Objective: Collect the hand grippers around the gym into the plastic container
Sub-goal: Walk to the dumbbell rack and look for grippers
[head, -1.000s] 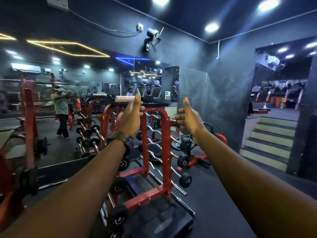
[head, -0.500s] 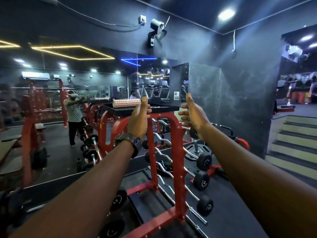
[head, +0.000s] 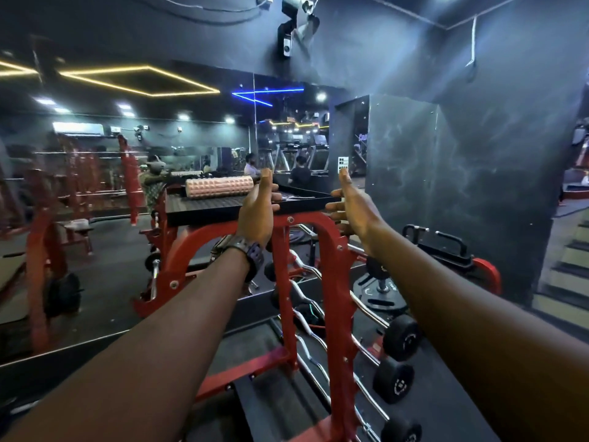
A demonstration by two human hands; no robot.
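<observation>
Both my arms are stretched out toward the black top shelf (head: pixel 204 207) of a red barbell rack (head: pixel 331 250). My left hand (head: pixel 256 212), with a dark watch on its wrist, is at the shelf's near edge, fingers apart and thumb up, holding nothing. My right hand (head: pixel 353 208) is at the shelf's right corner, fingers spread and empty. A pink ridged foam roller (head: pixel 220 186) lies on the shelf left of my left hand. No hand gripper or plastic container can be made out; the shelf top behind my hands is partly hidden.
Chrome curl bars with black end weights (head: pixel 400 338) rest on the rack's pegs below. A wall mirror (head: pixel 127 154) behind reflects red machines and people. A dark pillar (head: pixel 414 173) stands to the right, and steps (head: pixel 570 269) rise at the far right.
The rack has come closer and now fills the middle of the view. Both hands have reached the shelf's near edge, still empty.
</observation>
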